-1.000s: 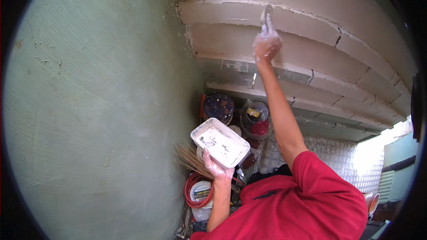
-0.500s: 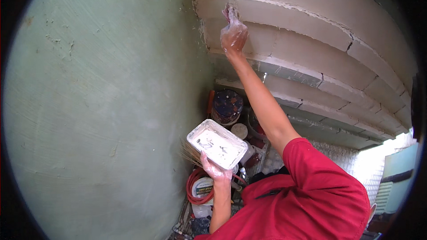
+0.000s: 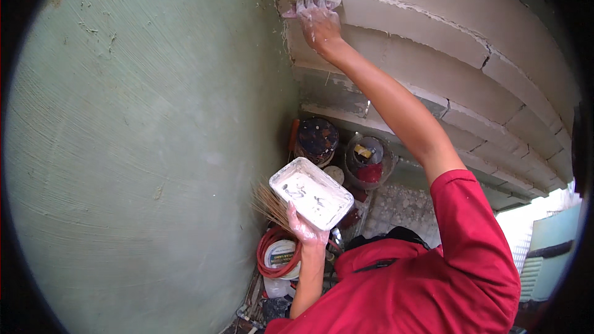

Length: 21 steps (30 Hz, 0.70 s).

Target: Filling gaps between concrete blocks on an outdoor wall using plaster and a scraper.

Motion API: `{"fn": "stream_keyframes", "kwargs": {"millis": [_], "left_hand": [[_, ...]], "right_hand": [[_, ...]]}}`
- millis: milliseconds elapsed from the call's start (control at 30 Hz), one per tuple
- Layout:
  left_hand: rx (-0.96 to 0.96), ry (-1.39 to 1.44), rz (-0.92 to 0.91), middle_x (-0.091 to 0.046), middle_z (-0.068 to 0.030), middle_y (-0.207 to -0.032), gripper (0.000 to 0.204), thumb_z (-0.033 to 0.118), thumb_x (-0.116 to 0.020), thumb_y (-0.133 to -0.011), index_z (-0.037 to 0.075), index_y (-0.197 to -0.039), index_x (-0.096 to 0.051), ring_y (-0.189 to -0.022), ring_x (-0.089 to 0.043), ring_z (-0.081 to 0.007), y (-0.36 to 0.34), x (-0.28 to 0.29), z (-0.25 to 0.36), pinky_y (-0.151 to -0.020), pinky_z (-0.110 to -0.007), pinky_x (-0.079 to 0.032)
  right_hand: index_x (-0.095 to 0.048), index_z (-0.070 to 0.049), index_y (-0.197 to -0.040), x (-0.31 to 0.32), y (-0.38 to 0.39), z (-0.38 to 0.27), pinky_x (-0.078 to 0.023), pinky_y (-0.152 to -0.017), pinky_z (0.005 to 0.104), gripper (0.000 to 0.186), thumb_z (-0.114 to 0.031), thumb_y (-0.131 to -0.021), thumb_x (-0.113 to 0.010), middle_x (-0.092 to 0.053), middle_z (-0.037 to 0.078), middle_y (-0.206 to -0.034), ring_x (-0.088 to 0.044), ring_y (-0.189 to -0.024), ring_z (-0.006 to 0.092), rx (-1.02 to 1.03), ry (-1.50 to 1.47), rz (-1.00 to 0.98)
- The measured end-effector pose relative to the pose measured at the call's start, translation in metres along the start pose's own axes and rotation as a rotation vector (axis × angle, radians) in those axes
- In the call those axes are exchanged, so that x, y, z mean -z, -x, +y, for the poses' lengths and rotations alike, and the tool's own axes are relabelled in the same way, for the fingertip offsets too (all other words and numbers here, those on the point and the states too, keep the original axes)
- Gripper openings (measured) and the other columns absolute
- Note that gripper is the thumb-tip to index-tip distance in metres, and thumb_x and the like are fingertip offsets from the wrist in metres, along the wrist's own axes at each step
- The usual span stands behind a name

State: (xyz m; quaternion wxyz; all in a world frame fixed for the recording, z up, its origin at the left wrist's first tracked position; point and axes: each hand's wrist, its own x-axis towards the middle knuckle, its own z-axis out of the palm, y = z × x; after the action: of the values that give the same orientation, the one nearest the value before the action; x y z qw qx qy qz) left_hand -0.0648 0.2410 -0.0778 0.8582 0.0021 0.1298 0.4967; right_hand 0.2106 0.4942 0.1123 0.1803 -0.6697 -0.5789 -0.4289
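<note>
My left hand (image 3: 304, 229) holds a white rectangular tray (image 3: 329, 177) from below, its thumb up along the near left side. White paste (image 3: 312, 193) with dark bare patches covers the tray's inside. Up at the block wall (image 3: 421, 62), my right hand (image 3: 318, 21) presses a thin pinkish piece (image 3: 289, 12) against the joint beside the corner. My fingers are bent over that piece and hide most of it, so its kind is unclear. Both hands are smeared with white.
A green plastered wall (image 3: 142, 148) stands close on the left. Below are a dark-lidded bucket (image 3: 317, 136), a clear tub (image 3: 387, 170) with a red item, a coiled red hose (image 3: 265, 260), a white bucket (image 3: 279, 252) and a bundle of thin sticks (image 3: 270, 204).
My right hand has moved slightly left toward the corner and turned, its fingers now spread over the joint. The tray in my left hand has shifted a little right and up.
</note>
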Motion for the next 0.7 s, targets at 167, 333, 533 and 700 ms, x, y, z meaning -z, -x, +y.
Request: {"fn": "stream_keyframes", "kwargs": {"millis": [167,333,533,700], "left_hand": [[-0.004,0.016,0.022,-0.05,-0.0089,-0.136,0.06,0.041,-0.052,-0.091,0.008,-0.14,-0.039,-0.122,-0.05,-0.0298,-0.001,0.008,0.001,-0.103,-0.049,-0.039],[-0.012,0.022,-0.008,-0.05,-0.0086,-0.136,0.06,0.041,-0.052,-0.091,0.008,-0.139,-0.04,-0.122,-0.05,-0.0297,-0.002,0.004,-0.001,-0.104,-0.049,-0.039],[-0.001,0.059,-0.053,-0.051,-0.0082,-0.135,0.06,0.042,-0.053,-0.09,0.009,-0.139,-0.04,-0.121,-0.05,-0.0295,0.001,0.005,0.001,-0.103,-0.049,-0.04],[0.001,0.065,-0.057,-0.052,-0.0082,-0.133,0.06,0.041,-0.054,-0.09,0.009,-0.139,-0.04,-0.12,-0.051,-0.0295,0.0,0.014,0.006,-0.102,-0.05,-0.041]], "right_hand": [[-0.068,-0.009,-0.089,-0.018,0.012,-0.003,-0.055,-0.067,0.0404,0.019,-0.023,-0.085,-0.056,-0.066,0.015,-0.097,-0.065,-0.098,0.0308,0.044,0.044,-0.051],[-0.068,-0.009,-0.092,-0.042,0.036,0.002,-0.055,-0.063,0.0395,0.019,-0.021,-0.085,-0.056,-0.065,0.013,-0.098,-0.059,-0.111,0.0301,0.067,0.124,-0.016],[-0.064,-0.005,-0.111,-0.037,0.054,0.006,-0.055,-0.081,0.0459,0.033,-0.009,-0.079,-0.056,-0.053,0.023,-0.13,-0.05,-0.124,0.036,0.005,0.028,-0.22],[-0.064,-0.004,-0.116,0.003,0.036,0.012,-0.055,-0.077,0.0402,0.035,-0.002,-0.082,-0.054,-0.061,0.024,-0.117,-0.06,-0.111,0.0342,-0.15,-0.293,0.219]]}}
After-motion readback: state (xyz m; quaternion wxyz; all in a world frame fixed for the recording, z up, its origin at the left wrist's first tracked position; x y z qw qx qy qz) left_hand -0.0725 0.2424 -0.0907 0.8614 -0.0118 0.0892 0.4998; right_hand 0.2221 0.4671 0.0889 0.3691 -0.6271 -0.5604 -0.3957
